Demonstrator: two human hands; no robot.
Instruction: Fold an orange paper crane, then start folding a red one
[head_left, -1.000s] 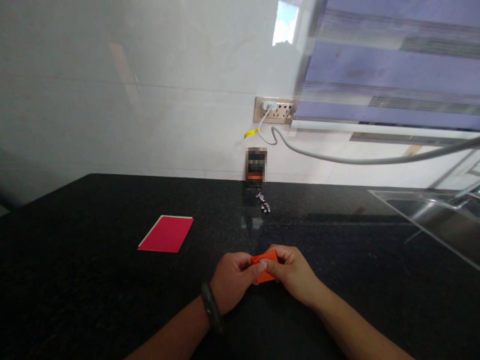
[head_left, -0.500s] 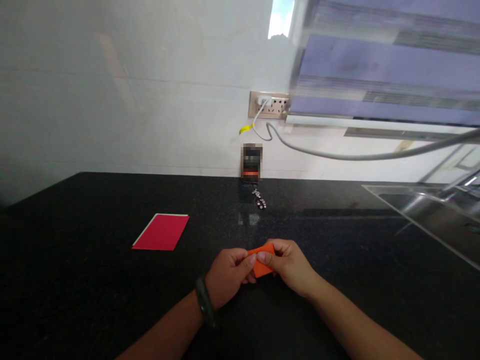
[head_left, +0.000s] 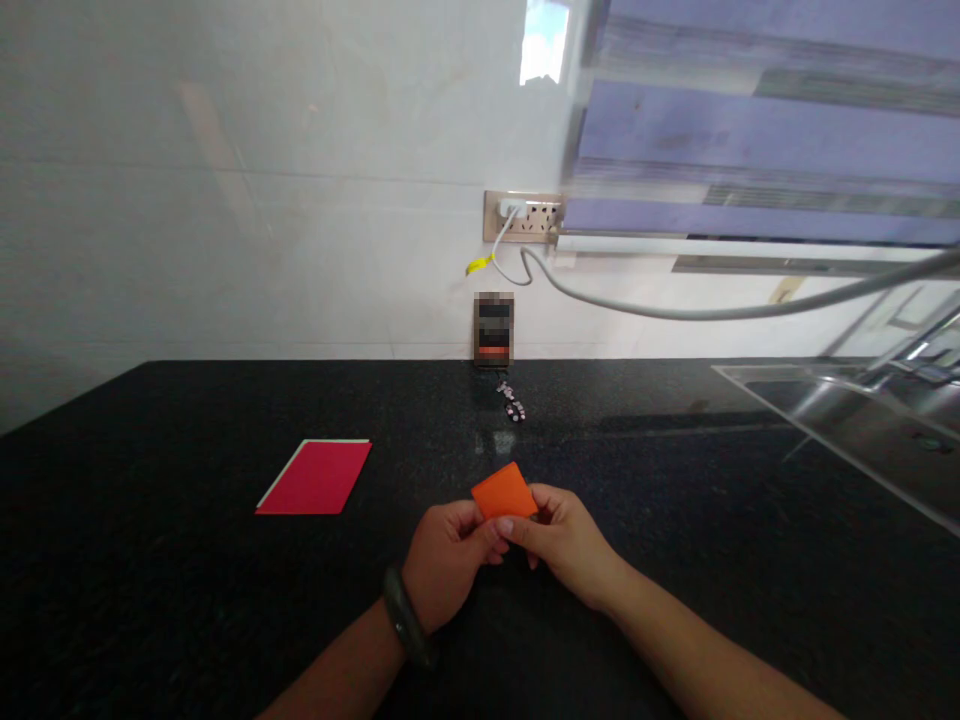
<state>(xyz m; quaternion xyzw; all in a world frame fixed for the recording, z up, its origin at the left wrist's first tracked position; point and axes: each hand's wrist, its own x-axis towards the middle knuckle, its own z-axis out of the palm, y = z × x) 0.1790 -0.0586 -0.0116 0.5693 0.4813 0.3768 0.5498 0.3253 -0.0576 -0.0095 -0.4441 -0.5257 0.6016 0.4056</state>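
Orange paper point(head_left: 503, 492) pinched in both hands' point(head_left: 450, 560) point(head_left: 566, 540) grip, red sheet point(head_left: 315, 478) well left, perhaps beads point(head_left: 512, 404) behind.

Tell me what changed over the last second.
The orange paper was tucked low between both hands; now it is raised, showing above the fingertips as a flat square. The left hand and right hand kept pinching it throughout. The red sheet stayed on the counter.

Low in the frame's centre, the left hand point(head_left: 448, 560) and right hand point(head_left: 564, 540) are held together, fingertips pinched, forearms angled inward.
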